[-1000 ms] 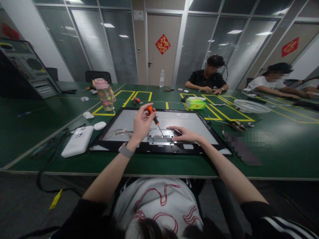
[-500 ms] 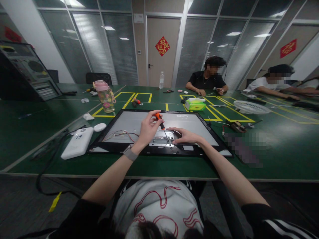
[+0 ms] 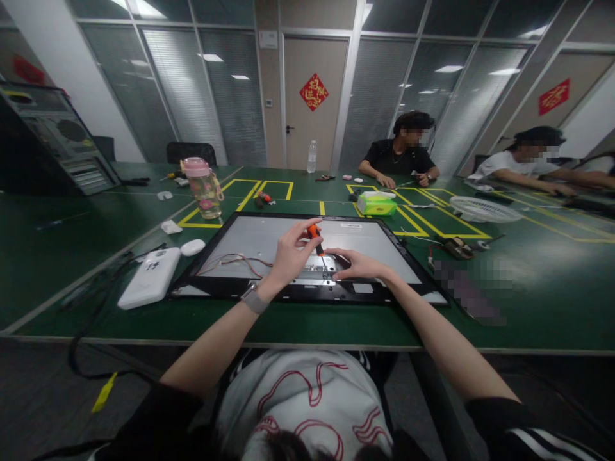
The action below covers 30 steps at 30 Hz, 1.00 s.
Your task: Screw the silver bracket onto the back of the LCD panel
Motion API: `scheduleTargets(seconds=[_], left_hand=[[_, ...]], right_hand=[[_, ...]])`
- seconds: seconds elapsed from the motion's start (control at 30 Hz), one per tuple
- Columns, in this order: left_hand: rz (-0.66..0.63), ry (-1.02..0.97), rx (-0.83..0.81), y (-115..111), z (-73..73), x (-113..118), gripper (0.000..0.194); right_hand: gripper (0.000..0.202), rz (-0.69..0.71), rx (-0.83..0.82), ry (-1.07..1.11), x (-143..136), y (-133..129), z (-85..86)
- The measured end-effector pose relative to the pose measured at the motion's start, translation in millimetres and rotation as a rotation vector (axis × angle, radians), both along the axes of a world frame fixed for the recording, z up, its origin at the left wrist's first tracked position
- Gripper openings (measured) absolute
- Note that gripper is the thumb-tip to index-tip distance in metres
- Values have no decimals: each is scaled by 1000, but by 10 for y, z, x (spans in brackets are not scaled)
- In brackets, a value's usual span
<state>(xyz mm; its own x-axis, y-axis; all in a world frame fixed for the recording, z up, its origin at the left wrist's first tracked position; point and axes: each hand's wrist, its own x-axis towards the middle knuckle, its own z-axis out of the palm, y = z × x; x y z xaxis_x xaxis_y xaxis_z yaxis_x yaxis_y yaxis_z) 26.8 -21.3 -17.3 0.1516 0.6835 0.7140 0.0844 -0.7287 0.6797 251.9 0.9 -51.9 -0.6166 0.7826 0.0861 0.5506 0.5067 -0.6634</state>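
Screwdriver [image 3: 319, 248] gripped in L hand [image 3: 294, 253], leaning; best held vert., tip seated. R hand [image 3: 359, 264] by metal bracket [image 3: 314, 281], can't tell if gripping.

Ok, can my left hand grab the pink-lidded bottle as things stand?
Probably not right away: your left hand holds the orange-and-black screwdriver, so its grip is taken, though nothing seems to block the way to the pink-lidded bottle.

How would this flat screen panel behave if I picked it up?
The panel may flex a little, being broad and thin. The wires curving across it would likely dangle or snag. Its metal bracket looks stiff, and probably adds weight toward the near edge.
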Motion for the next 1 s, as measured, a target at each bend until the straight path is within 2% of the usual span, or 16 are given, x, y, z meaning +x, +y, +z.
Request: scheduleTargets(seconds=[1.0], left_hand=[[-2,4,66,4,26,-20,36]], right_hand=[[73,9,0,5,23,17,-23]])
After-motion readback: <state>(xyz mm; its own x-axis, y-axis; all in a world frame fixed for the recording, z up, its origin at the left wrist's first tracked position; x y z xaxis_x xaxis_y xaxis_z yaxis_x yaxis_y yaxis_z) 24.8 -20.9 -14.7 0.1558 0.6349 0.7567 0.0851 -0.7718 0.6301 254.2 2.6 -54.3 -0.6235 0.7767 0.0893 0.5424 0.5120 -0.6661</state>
